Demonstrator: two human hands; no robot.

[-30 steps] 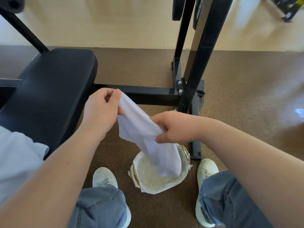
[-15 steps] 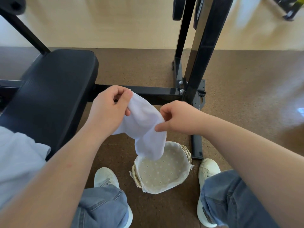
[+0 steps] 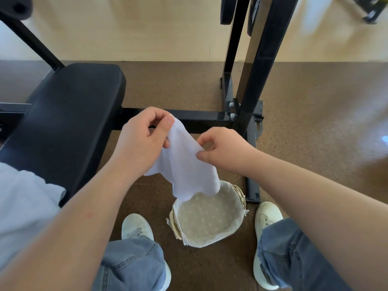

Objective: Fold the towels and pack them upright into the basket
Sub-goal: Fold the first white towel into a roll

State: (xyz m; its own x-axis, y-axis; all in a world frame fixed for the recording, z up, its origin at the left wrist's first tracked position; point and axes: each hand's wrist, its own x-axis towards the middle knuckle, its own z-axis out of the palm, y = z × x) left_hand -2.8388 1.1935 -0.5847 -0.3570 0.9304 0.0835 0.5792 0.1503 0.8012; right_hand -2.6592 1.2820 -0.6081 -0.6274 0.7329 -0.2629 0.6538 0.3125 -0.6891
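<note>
Both hands hold one white towel above the basket. The left hand pinches its top edge in a closed grip. The right hand pinches its side edge.

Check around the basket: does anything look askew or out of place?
Only small things. The liner of the basket sits unevenly, flapping out past the rim at front-left and right. The towel, pinched by the left hand and right hand, hangs bunched and unfolded over the far rim. No spill or damage shows.
</note>
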